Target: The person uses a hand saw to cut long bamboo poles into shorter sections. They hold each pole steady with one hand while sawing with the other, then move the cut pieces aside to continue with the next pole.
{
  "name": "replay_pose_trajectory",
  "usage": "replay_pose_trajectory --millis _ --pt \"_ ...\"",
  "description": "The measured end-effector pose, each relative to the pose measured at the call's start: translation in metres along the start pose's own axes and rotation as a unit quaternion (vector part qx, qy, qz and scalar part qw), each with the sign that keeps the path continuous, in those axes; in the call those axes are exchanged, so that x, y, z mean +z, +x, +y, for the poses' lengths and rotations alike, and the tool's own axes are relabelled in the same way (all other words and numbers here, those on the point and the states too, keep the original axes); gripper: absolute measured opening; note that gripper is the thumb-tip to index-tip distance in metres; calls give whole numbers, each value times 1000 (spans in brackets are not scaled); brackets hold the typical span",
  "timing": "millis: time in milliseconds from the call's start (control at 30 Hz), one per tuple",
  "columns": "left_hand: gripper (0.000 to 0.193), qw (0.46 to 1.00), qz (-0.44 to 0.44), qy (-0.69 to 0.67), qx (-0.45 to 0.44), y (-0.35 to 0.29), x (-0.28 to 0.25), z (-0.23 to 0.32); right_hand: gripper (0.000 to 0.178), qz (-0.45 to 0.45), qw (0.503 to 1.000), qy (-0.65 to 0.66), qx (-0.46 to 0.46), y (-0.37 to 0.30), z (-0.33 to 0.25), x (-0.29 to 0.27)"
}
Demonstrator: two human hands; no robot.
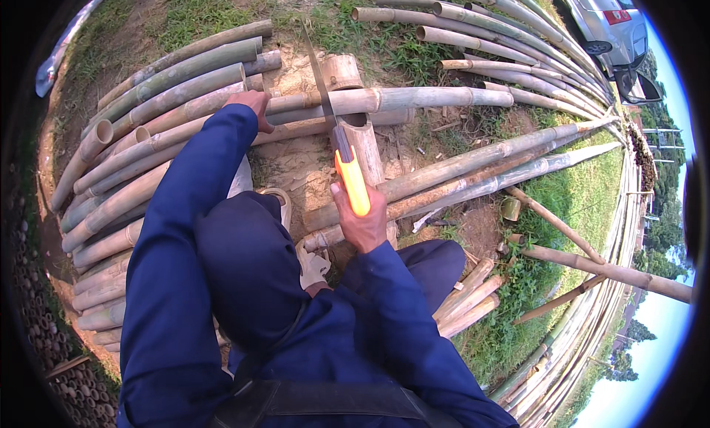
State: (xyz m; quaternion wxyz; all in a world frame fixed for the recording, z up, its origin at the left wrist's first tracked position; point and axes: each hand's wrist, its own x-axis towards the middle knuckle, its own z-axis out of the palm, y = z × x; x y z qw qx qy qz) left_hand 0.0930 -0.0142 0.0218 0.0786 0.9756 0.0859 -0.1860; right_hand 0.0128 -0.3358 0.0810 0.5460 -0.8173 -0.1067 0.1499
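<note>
My right hand [362, 219] is closed round the orange handle of a hand saw [353, 180]. Its long thin blade points away from me and crosses a bamboo pole [429, 97] that lies left to right. To the left of the blade, my left hand [255, 106] grips the same pole, the thumb on its near side. Under the pole, beside the saw, is a thick upright-looking bamboo piece [362, 147] with a hollow end. Another bamboo pole [310, 128] runs just nearer to me. Whether the blade has entered the pole is too small to tell.
Cut bamboo lengths [118, 191] are stacked at the left. Long bamboo poles [481, 158] stretch to the right, more [510, 36] at the far right. Short pieces [470, 299] lie by my right knee. A propped pole frame [592, 262] and a silver car [610, 29] stand beyond.
</note>
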Motion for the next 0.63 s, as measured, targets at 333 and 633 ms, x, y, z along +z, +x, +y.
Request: replay_pose_trajectory --millis 333,633 --pt "65 1000 3 -2 -4 8 4 9 27 13 998 23 -62 63 -2 17" --pt "78 999 -27 11 -22 16 4 -4 19 4 996 -37 -83 90 1 19"
